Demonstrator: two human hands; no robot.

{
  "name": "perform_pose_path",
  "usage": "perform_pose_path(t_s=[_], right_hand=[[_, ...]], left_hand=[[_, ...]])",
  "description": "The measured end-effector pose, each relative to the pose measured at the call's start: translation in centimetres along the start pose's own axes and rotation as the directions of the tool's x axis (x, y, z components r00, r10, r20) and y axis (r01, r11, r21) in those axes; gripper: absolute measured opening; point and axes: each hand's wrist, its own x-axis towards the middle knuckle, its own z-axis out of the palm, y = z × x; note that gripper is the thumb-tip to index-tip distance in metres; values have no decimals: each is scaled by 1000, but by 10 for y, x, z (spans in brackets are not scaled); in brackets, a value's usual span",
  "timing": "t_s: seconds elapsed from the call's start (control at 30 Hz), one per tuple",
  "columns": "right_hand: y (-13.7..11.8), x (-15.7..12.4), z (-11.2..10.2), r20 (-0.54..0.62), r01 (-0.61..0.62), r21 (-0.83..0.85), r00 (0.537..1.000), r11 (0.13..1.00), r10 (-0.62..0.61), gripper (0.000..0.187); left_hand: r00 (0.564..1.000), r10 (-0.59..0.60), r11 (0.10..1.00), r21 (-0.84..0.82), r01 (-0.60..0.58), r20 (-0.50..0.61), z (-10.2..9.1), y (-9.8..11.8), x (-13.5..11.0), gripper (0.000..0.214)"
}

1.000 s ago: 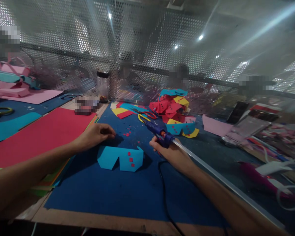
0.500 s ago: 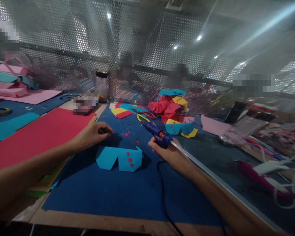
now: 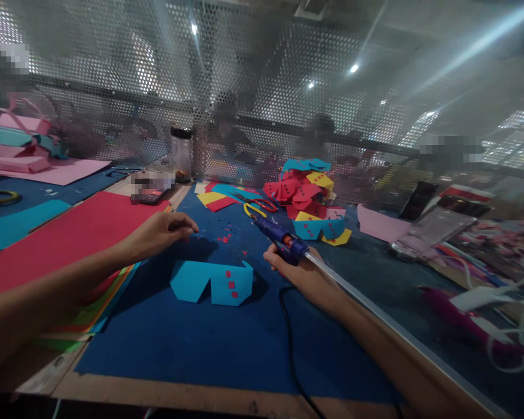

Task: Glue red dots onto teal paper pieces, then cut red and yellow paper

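My right hand [image 3: 294, 262] is wrapped round a blue hot glue gun [image 3: 283, 237], its nozzle pointing away to the upper left and a long clear glue stick [image 3: 358, 294] coming out of its back. Over the blue mat, my left hand [image 3: 174, 227] hovers with thumb and fingertips pinched together; whatever they hold is too small to make out. Below it stands a light-blue paper mask [image 3: 190, 281], folded upright, with three small red squares on its right half. Tiny red paper bits [image 3: 222, 239] lie scattered beyond the mask.
Scissors [image 3: 259, 205] with red and yellow handles rest by paper scraps. Behind the glue gun is a pile of paper masks [image 3: 303, 192]. Red sheets [image 3: 82, 233] are stacked at left. A black cord [image 3: 289, 337] crosses the blue mat [image 3: 201, 349]. A jar [image 3: 181, 154] stands at the back.
My left hand has shifted slightly left and turned, its fingers now straighter. The right hand, glue gun and mask stay practically where they were.
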Motion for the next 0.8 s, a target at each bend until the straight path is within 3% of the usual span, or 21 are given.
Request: perform_pose_path(t_s=[0.37,0.6,0.7,0.8], right_hand=[[-3,-2,-2,11,29,-11,1000,1000,-29,23],[1,-2,-1,9,39,-22,999,999,-39,21],[1,-2,-1,7,47,-14,999,999,-47,21],[1,-1,0,3,42,-3,999,999,-42,20]], left_hand=[[997,-68,997,33,67,32,6,4,-3,44],[994,53,998,33,-50,-96,8,2,-4,26],[991,101,995,-6,-102,-92,9,1,-3,15],[993,94,996,0,-95,-75,8,0,-3,22]])
